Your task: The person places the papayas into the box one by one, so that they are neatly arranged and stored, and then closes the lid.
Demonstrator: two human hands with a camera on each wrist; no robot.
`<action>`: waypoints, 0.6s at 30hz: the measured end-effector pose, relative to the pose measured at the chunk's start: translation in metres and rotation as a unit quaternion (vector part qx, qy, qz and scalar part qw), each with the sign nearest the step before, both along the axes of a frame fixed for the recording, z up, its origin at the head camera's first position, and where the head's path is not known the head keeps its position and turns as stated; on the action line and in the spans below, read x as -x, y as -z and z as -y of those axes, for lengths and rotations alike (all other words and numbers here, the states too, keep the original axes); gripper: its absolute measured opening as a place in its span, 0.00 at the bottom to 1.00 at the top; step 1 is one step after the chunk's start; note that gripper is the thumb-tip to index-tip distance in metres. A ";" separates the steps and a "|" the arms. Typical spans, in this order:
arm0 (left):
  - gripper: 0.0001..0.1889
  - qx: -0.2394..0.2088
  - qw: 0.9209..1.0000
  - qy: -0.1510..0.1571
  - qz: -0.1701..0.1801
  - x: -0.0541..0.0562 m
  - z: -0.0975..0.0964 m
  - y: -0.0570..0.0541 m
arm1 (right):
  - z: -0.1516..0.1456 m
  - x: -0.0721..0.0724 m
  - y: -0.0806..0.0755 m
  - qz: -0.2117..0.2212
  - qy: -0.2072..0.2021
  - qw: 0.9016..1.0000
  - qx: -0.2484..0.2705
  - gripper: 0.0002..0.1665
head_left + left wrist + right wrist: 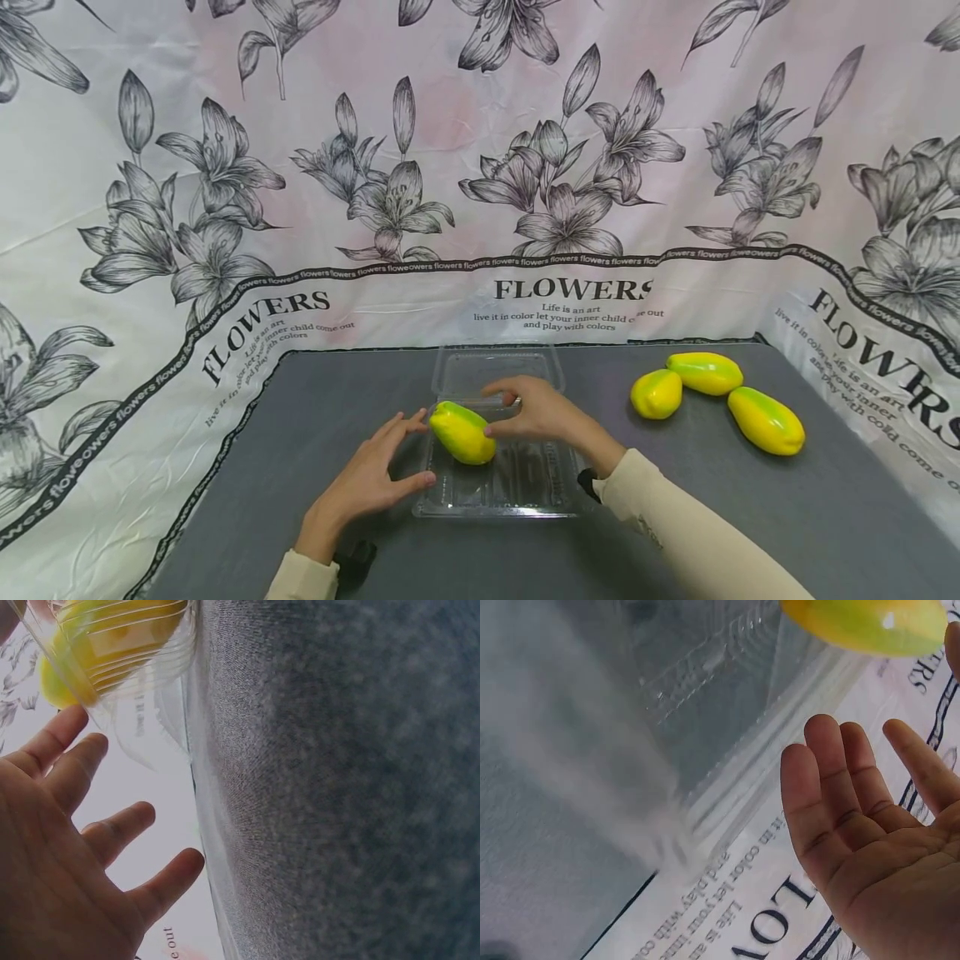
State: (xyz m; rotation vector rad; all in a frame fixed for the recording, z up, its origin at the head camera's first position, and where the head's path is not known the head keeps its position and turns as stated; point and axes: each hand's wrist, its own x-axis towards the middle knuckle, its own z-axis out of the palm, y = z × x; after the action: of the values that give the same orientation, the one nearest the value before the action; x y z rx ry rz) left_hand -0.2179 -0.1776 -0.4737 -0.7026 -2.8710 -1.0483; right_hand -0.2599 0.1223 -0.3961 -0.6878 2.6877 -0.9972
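Note:
A yellow-green papaya [463, 435] lies tilted in the left part of a clear plastic clamshell box [525, 492], whose lid [495, 367] is folded back. My left hand [371, 467] is spread beside the box's left wall, an index fingertip right at the fruit's upper end. In the left wrist view the papaya [124, 645] shows through the ribbed wall, above the spread fingers [124, 829]. Over the box is my right hand [536, 408], its thumb tip at the papaya's right side. The right wrist view has that hand's fingers [844, 780] loosely extended with nothing gripped.
Three more papayas lie on the grey table [300, 433] at the right: a rounded-looking one [656, 394], one behind it [705, 372] and one nearer the right edge [767, 421]. A flower-printed cloth [420, 308] hangs behind and along both sides.

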 end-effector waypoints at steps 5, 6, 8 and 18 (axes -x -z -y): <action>0.35 0.004 1.000 -0.007 0.003 -0.002 0.000 -0.001 | -0.017 0.000 0.001 -0.003 0.008 1.000 0.013 0.39; 0.36 0.004 1.000 -0.008 0.003 -0.002 0.000 -0.001 | -0.021 0.000 0.001 -0.003 0.013 1.000 0.017 0.39; 0.36 0.005 1.000 -0.009 0.001 -0.002 -0.001 0.000 | -0.028 -0.001 0.001 -0.008 0.021 1.000 0.022 0.38; 0.36 0.003 1.000 -0.009 0.003 -0.001 -0.002 0.000 | -0.068 -0.006 0.005 -0.063 0.068 0.995 0.025 0.35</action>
State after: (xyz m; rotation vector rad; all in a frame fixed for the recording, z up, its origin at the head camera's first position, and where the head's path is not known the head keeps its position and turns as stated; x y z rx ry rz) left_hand -0.2166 -0.1755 -0.4733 -0.6733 -2.8811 -1.0438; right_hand -0.2540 0.1908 -0.4006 -0.6024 2.8616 -1.0925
